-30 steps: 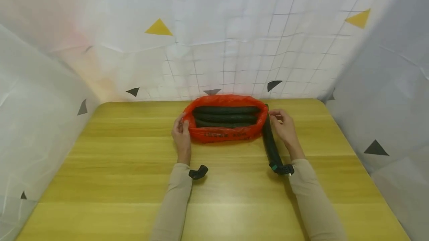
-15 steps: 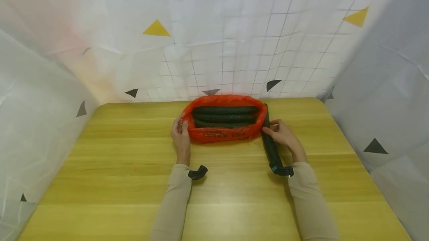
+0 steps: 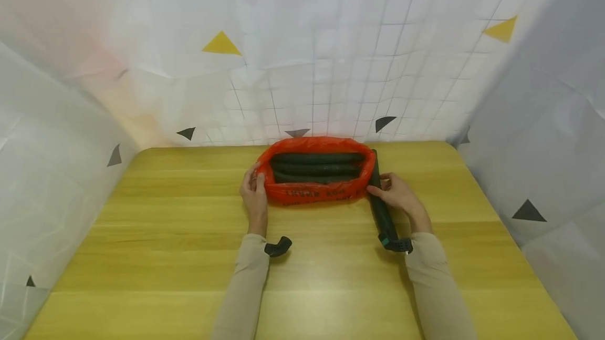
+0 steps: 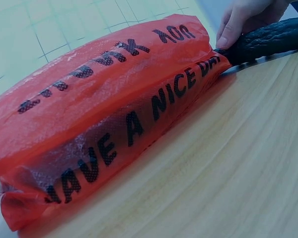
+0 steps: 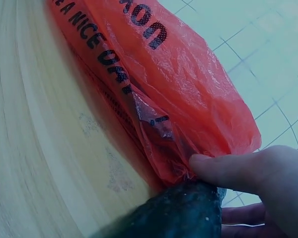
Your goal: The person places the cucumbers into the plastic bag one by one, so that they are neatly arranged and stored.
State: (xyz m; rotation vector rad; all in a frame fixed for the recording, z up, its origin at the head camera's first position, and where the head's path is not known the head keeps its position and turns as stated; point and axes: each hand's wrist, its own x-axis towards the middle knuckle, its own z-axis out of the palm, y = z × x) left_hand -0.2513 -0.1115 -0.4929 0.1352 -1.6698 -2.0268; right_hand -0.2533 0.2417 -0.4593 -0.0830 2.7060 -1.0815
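A red plastic bag (image 3: pixel 312 196) with black lettering lies with its mouth spread wide. Several dark green cucumbers (image 3: pixel 316 169) rest side by side inside it. At the bag's left end my left hand (image 3: pixel 255 198) holds the rim between thumb and fingers. Another cucumber (image 3: pixel 382 214) lies lengthwise just outside the bag's right end. My right hand (image 3: pixel 399 193) grips this cucumber, thumb across its left side and fingers on its right. In the right wrist view, the thumb (image 5: pixel 223 168) reaches the bag's crumpled corner, right where the cucumber meets it.
The wooden table (image 3: pixel 321 287) extends in front of the bag and to both sides. Behind stands a white sheet (image 3: pixel 331 82) with grid lines and triangles. Black wrist cameras (image 3: pixel 279 247) are strapped at both sleeves, the right one overlapping the cucumber's near end.
My right hand has come down from beside the cucumber's far end and now reaches across it. The left hand keeps its place on the bag.
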